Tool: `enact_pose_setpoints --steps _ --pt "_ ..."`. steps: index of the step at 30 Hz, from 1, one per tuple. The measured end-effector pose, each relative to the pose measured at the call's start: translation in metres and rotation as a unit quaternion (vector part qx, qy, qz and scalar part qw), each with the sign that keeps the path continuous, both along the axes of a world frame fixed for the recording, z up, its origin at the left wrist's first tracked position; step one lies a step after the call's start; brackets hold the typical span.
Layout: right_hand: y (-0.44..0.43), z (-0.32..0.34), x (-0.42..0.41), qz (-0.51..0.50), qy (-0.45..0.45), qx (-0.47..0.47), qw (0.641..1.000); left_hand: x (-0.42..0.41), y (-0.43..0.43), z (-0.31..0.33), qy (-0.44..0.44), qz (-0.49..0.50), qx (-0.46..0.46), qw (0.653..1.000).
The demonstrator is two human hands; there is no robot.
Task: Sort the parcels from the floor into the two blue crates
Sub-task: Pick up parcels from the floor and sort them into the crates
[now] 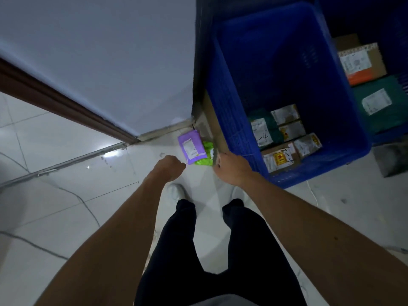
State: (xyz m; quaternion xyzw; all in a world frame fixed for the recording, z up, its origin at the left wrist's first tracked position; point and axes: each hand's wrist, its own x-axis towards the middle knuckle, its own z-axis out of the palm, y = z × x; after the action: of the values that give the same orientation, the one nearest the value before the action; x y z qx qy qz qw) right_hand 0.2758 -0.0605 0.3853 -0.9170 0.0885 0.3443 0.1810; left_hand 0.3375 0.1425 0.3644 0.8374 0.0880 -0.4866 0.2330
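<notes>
Parcels (191, 148), crate (309, 180) on floor (66, 206)

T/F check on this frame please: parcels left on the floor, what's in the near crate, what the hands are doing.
1. A purple parcel lies on the floor by the wall corner. True.
2. The green parcel sits on top of the purple one. False: the purple one overlaps the green.
3. The near crate is empty. False: several boxes lie at its bottom.
4. The left hand is closed in a loose fist near the purple parcel's corner. True.
5. The right hand is inside the crate. False: it is outside, beside the crate's near wall, by the green parcel.
</notes>
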Motion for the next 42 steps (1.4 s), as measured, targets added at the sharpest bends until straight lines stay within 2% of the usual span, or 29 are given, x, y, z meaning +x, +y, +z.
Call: enact_pose_setpoints --steps 6,13,18,22,27,33,36,38,42 --pt "0.017 -0.09 0.011 -0.016 0.111 -0.001 0.994 0.011 0.0 -0.065 -0.014 0.086 -0.069 0.994" --pt "0.033 -0.264 0.023 -0.1 0.174 -0.01 0.98 0.0 0.003 -0.216 0.026 0.114 -0.085 0.989" --pt "0.034 -0.393 0.028 -0.117 0.156 -0.021 0.981 0.0 -0.004 -0.349 0.035 0.153 -0.078 0.984" --pt "0.019 -0.478 0.043 -0.168 0.096 -0.046 0.98 0.005 -0.017 -0.449 0.044 0.165 -0.085 0.982" --pt "0.009 -0.558 0.069 -0.225 0.004 -0.07 0.972 0.016 -0.035 -0.528 0.034 0.146 -0.09 0.985" --pt "0.014 -0.595 0.083 -0.279 -0.022 -0.082 0.956 0.016 -0.04 -0.569 0.028 0.163 -0.092 0.982" --pt "0.014 -0.596 0.087 -0.253 -0.005 -0.081 0.964 0.017 -0.04 -0.568 0.037 0.158 -0.089 0.983" --pt "0.015 -0.591 0.091 -0.229 0.007 -0.051 0.972 0.021 -0.038 -0.565 0.038 0.157 -0.089 0.983" --pt "0.021 -0.559 0.098 -0.265 0.031 0.052 0.962 0.032 -0.031 -0.54 0.022 0.153 -0.074 0.985"
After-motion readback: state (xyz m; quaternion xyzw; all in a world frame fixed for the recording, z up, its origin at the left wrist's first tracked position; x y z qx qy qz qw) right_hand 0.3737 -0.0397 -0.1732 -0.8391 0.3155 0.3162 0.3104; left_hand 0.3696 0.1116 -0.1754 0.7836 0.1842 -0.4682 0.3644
